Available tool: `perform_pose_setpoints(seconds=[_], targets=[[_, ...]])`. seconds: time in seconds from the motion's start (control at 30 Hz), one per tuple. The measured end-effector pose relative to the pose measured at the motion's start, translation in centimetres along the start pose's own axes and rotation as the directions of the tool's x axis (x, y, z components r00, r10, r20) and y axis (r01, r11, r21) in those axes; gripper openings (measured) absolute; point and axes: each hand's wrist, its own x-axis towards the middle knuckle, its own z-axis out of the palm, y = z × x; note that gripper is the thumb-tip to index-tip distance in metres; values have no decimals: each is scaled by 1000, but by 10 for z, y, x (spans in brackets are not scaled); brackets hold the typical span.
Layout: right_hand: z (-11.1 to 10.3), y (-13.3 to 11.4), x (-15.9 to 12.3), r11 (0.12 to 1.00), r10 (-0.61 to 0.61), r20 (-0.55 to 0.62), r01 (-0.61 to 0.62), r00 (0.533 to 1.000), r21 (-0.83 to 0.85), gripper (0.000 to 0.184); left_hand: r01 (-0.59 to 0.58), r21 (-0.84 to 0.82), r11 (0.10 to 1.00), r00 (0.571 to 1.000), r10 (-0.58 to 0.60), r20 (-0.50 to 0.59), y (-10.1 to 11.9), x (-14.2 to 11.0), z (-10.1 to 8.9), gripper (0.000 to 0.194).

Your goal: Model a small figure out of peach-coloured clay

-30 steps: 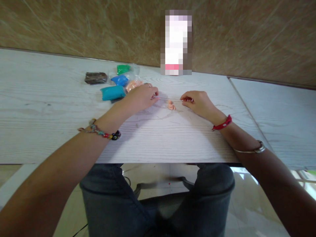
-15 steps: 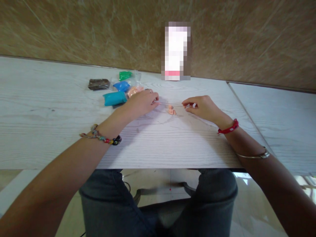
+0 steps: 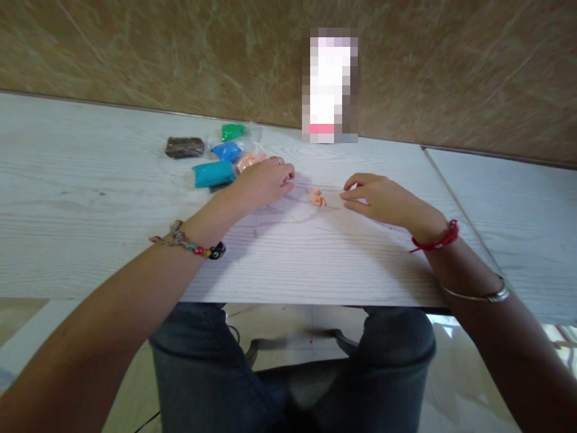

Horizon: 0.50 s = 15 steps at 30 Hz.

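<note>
A small orange clay piece [image 3: 318, 197] lies on the white wood-grain table [image 3: 90, 204] between my hands. My left hand [image 3: 264, 180] rests knuckles up just left of it, fingers curled down to the tabletop; what they hold, if anything, is hidden. My right hand [image 3: 376, 195] lies to the right of the piece, thumb above and fingers below in a loose C facing it, with nothing visible in them. It does not touch the piece.
Wrapped clay blocks sit behind my left hand: brown [image 3: 184, 147], green [image 3: 233, 131], blue [image 3: 228, 150], teal [image 3: 214, 173] and peach [image 3: 252, 159]. A pixelated white object [image 3: 331, 84] stands at the brown wall. A second table [image 3: 505, 198] adjoins on the right.
My right hand has loosened from a pinch into a loose C and shifted slightly right. The left hand and the orange piece have stayed put; the view shifted a little.
</note>
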Motion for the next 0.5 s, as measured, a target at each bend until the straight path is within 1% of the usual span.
perform_pose_setpoints(seconds=[0.07, 0.17, 0.27, 0.5], targets=[[2, 2, -1, 999, -23, 29, 24, 999, -26, 35, -2, 4, 1000, 1000, 2, -8, 1, 0, -1, 30], [8, 6, -2, 997, -52, 31, 53, 998, -52, 43, -10, 7, 1000, 1000, 10, -4, 1, 0, -1, 30], [9, 11, -4, 996, -78, 44, 80, 996, -34, 42, -16, 3, 1000, 1000, 16, 5, 1, 0, -1, 31], [-1, 15, -14, 991, -119, 85, 114, 989, 66, 37, -6, -1, 1000, 1000, 6, -5, 0, 0, 0, 30]])
